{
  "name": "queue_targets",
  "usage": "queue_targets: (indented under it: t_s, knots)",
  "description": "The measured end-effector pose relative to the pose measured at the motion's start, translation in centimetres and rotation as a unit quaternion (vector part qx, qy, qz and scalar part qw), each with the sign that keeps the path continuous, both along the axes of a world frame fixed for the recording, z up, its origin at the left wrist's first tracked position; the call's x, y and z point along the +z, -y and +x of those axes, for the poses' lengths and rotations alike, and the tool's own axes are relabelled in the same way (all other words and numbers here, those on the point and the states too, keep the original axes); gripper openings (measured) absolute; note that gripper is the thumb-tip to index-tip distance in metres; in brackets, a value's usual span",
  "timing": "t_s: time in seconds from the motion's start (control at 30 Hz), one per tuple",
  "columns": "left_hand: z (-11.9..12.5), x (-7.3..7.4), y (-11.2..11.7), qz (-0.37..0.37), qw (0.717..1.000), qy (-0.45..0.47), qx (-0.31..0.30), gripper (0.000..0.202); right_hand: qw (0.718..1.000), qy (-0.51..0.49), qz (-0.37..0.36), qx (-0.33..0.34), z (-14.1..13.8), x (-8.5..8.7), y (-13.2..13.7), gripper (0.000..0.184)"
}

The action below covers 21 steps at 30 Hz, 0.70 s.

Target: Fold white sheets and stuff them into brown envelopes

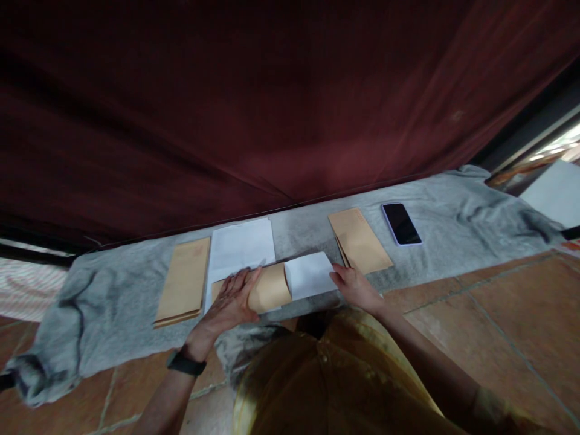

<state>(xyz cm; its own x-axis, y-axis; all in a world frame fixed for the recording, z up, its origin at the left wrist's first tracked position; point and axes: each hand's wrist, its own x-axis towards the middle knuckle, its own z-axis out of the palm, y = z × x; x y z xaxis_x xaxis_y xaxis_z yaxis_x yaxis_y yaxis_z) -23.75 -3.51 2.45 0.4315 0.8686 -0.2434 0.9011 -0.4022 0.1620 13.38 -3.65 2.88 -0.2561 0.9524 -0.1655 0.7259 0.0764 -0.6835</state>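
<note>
Lying on the grey cloth [113, 302] before the person, a brown paper envelope [270, 289] has a folded white sheet [310, 275] seemingly half inside its right end. The left hand [235, 297] presses it flat with fingers spread, while the right hand [356, 287] pinches the sheet's edge. Sliding deeper would need the mouth kept open. 2 brown envelope stacks [183, 281] [360, 238] flank them.

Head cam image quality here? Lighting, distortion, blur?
Head view: dim overall, the dark red curtain fills the top half; blown-out bright patch at the right edge. Head view: strong wide-angle bend, the grey cloth bows. Head view: yellow shirt at the bottom smeared, left hand and right hand soft; phone screen shows no glare.
</note>
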Motion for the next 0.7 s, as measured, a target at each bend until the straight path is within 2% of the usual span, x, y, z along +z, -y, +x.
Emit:
queue_targets:
  t_s: [0.3,0.53,0.7]
  knots:
    - [0.1,0.1,-0.1,-0.016,1.0,-0.005,0.002,0.127,0.997,-0.053,-0.01,-0.053,-0.8,-0.8,-0.7,0.016]
    - [0.6,0.8,0.0,-0.011,1.0,-0.009,0.008,0.125,0.98,-0.143,-0.103,-0.089,-1.6,-1.8,0.0,0.02]
    - [0.9,1.4,-0.2,-0.018,1.0,-0.018,0.014,0.124,0.975,-0.169,-0.116,-0.088,-1.8,-1.9,-0.1,0.023]
